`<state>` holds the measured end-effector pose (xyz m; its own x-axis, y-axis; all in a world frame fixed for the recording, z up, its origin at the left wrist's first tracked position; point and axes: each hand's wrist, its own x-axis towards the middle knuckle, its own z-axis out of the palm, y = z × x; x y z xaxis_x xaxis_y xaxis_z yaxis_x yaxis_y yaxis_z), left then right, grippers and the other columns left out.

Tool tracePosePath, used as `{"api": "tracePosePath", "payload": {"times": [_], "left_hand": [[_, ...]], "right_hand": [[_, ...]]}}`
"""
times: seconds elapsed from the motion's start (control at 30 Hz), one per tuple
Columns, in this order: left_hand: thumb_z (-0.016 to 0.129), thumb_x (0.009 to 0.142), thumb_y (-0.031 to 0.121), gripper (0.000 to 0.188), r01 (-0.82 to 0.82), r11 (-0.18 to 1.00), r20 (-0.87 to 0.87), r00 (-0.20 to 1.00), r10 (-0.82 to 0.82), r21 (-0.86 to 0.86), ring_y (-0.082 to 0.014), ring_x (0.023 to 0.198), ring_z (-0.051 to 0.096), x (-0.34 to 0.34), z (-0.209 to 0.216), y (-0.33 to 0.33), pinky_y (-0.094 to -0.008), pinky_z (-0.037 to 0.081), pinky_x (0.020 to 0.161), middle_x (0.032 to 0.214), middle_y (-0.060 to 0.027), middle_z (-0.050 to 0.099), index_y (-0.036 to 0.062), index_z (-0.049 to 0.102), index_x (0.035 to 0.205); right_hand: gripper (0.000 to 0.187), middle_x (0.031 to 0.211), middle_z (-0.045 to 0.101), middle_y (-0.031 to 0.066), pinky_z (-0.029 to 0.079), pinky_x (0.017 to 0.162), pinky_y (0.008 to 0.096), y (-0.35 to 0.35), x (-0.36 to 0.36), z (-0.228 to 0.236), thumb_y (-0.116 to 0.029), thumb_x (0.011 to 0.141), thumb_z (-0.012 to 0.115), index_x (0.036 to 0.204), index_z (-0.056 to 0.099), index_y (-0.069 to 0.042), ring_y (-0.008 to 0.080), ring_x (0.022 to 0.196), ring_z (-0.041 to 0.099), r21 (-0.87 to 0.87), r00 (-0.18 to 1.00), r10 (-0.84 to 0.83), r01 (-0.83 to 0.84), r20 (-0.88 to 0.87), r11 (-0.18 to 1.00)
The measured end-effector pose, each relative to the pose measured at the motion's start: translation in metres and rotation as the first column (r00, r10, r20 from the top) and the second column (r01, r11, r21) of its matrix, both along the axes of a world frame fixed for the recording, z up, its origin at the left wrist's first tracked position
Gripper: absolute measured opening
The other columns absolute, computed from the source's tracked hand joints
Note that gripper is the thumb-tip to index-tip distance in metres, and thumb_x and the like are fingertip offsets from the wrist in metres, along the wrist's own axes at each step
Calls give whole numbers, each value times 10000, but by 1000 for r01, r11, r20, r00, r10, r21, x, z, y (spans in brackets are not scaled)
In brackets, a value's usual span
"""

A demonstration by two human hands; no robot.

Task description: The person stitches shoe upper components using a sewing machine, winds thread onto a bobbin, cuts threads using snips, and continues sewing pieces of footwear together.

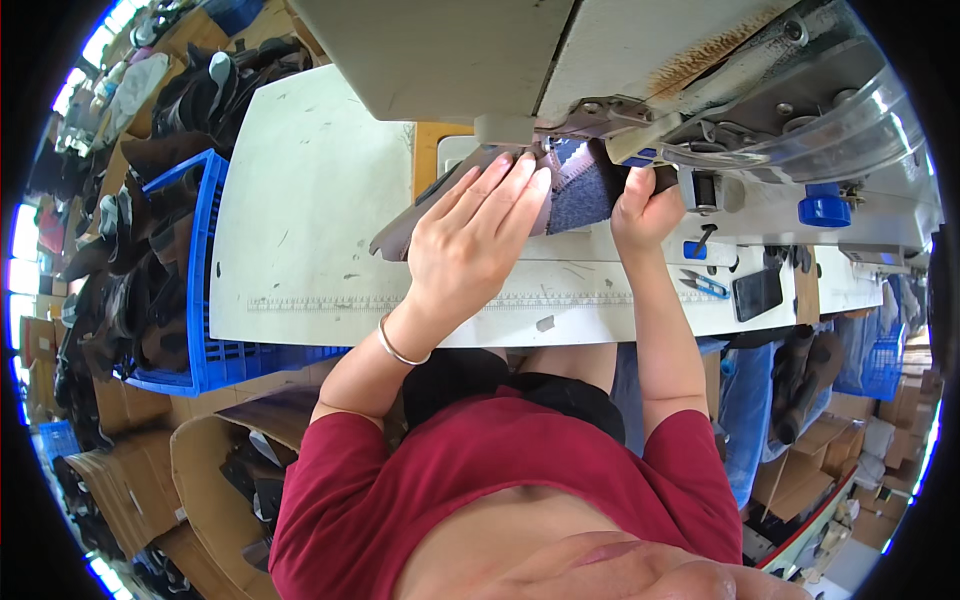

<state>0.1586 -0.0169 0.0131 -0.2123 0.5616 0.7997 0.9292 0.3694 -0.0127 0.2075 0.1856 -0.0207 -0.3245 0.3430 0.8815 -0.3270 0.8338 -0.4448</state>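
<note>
Under the head of a sewing machine point(460, 60) lies a workpiece point(582, 198), grey-brown at the left and blue patchwork, denim-like, at the right. It looks like a shoe upper. My left hand point(472, 232) rests flat on its grey-brown part, fingers stretched out and pointing toward the needle area. At the piece's right edge, my right hand point(648, 212) is closed, thumb up, just below the machine's clear plastic guard point(800, 140). The right fingers are mostly hidden; they seem to pinch the brown edge. The needle itself cannot be made out.
The white table point(310, 200) carries a printed ruler strip point(400, 302). To the right lie blue thread snips point(706, 284) and a dark phone point(757, 294). A blue crate point(205, 290) heaped with dark shoe parts stands left, near an open cardboard box point(215, 455).
</note>
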Motion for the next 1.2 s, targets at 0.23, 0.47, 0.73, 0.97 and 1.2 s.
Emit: {"api": "tracePosePath", "payload": {"times": [0.23, 0.47, 0.73, 0.97, 1.2], "left_hand": [[567, 757, 98, 283, 23, 999, -9, 1000, -23, 33, -218, 959, 637, -5, 0, -1, -334, 523, 818, 1041, -83, 644, 56, 628, 1031], [564, 755, 95, 283, 25, 999, -2, 1000, -25, 33, -216, 961, 637, -6, 1, 0, -335, 525, 817, 1034, -79, 648, 56, 629, 1028], [569, 742, 84, 281, 50, 997, -5, 999, -50, 55, -211, 958, 640, -11, 2, -1, -327, 526, 811, 1036, -69, 652, 60, 629, 1015], [566, 743, 83, 277, 59, 996, -1, 998, -59, 63, -210, 954, 642, -12, 1, 0, -324, 527, 809, 1024, -72, 656, 57, 629, 1012], [569, 734, 66, 263, 72, 992, -3, 997, -72, 105, -206, 931, 650, -16, 1, 3, -322, 528, 807, 985, -67, 665, 54, 634, 989]], "right_hand": [[116, 659, 612, 117, 485, 707, 371, -3, -1, 3, -123, 687, 608, 741, 610, -21, 337, 589, 574, 28, 999, -7, 8, -51, 1000], [122, 660, 609, 114, 478, 683, 362, -3, -3, 0, -138, 701, 622, 725, 597, -21, 333, 579, 568, 47, 998, -42, 45, -56, 998], [125, 670, 607, 120, 447, 580, 350, -8, -1, 9, -132, 709, 634, 725, 592, -15, 319, 586, 565, 41, 999, -20, 21, -37, 999], [95, 670, 604, 122, 446, 580, 346, -7, 0, 9, -74, 677, 647, 722, 592, -11, 318, 586, 564, 41, 999, -52, 52, -16, 998], [115, 699, 609, 129, 440, 563, 334, -10, 1, 12, -76, 675, 655, 752, 608, -4, 308, 598, 568, 15, 999, -37, 37, 8, 999]]}}
